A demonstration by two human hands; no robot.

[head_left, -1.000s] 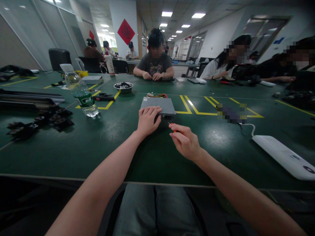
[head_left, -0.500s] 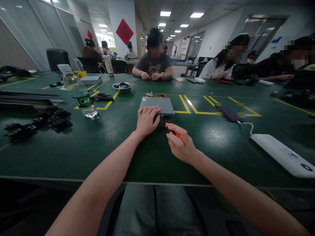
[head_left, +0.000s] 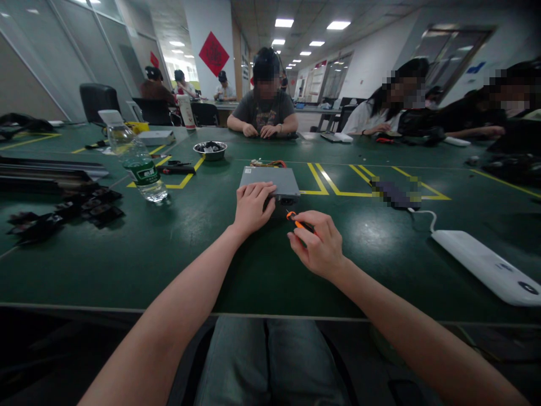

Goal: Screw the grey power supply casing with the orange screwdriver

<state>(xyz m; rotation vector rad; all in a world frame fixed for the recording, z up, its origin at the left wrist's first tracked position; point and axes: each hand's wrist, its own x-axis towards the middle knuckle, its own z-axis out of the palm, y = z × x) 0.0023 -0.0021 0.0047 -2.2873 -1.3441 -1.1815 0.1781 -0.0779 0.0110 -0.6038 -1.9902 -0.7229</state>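
A grey metal power supply unit with coloured wires at its back lies on the green table. My left hand presses on its near left corner, fingers across the top and thumb along the front side, holding it. In my right hand is an orange and black screwdriver, gripped between thumb and fingers. Its thin tip points toward the front side of the unit, near the power socket. Whether the tip touches the metal I cannot tell.
A water bottle stands to the left, with black parts beside it. Farther back is a metal bowl of small parts. A white power bank lies at right, cabled to a blurred phone. Co-workers sit across the table.
My right hand has shifted slightly to the right and turned, showing more of the orange screwdriver. My left hand and the power supply unit have stayed put.
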